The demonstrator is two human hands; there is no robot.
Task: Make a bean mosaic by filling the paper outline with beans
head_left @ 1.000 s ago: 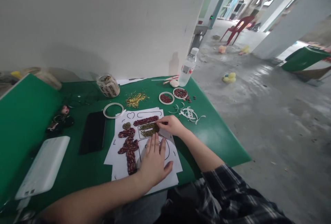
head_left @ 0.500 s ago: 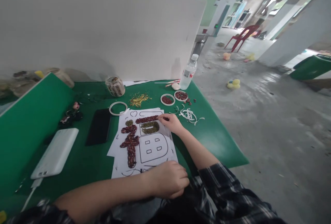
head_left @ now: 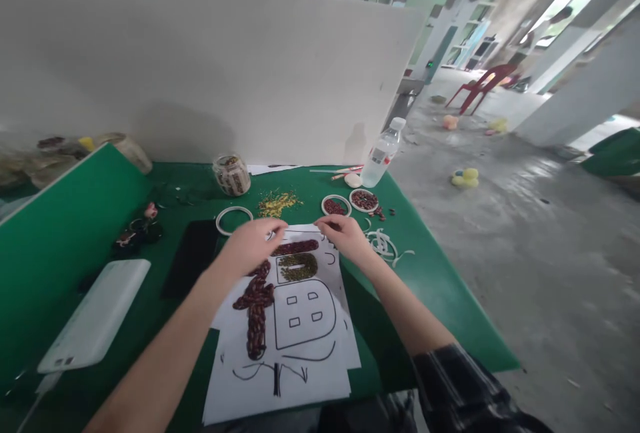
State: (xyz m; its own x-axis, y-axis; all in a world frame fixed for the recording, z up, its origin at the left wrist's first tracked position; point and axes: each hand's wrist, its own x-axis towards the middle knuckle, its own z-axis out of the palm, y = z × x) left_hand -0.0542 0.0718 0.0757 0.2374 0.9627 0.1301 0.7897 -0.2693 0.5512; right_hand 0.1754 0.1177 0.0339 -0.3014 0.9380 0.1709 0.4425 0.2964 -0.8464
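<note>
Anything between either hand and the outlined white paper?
Nothing visible. Left hand and right hand are at the far edge of the white paper sheet with partly bean-filled black outlines; whether they grip it is unclear. The white-rimmed round container of red beans sits beyond the right hand, not between.

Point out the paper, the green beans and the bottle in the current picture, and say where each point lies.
Paper [head_left: 305,334], head view: a bare white spot in its lower half.
Green beans [head_left: 300,275], head view: the lower band of the patch.
Bottle [head_left: 383,157], head view: the middle of its body.
</note>
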